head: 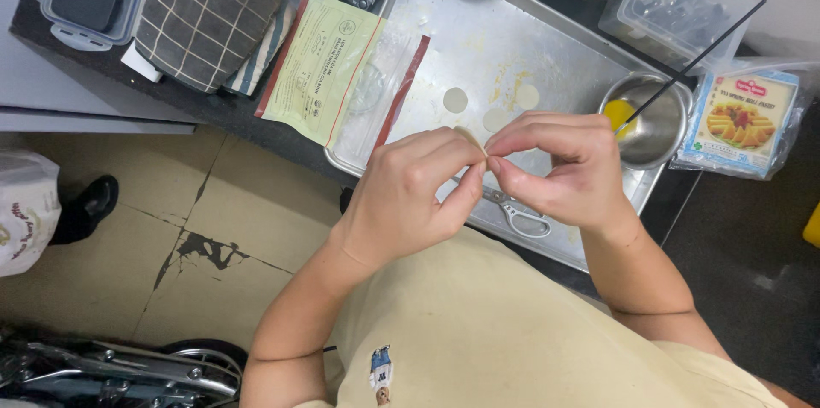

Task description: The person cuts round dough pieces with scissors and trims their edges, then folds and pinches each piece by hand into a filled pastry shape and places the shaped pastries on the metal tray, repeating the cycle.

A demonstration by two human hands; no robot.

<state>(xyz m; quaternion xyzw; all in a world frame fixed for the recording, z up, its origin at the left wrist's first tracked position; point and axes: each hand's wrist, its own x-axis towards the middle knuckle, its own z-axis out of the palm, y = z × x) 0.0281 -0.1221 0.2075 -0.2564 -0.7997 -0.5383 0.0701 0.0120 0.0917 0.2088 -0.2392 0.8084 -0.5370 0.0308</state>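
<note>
My left hand (410,194) and right hand (564,169) met over the tray (444,23), fingertips pinched shut on a small pale wrapper (472,140). Mostly hidden, its axis I couldn't tell; its visible edge pointed toward 12 o'clock. Scissors (512,211) lay under my hands. At 9 o'clock lay cracked floor tiles (171,228); at 2 o'clock, a steel bowl (653,122).

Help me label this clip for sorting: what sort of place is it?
Probably a small kitchen or food-prep counter. A metal baking tray holds small dough rounds, a steel bowl with egg yolk sits beside it, and an oven mitt lies nearby. Both hands, left hand and right hand, pinch a thin dough piece.
</note>
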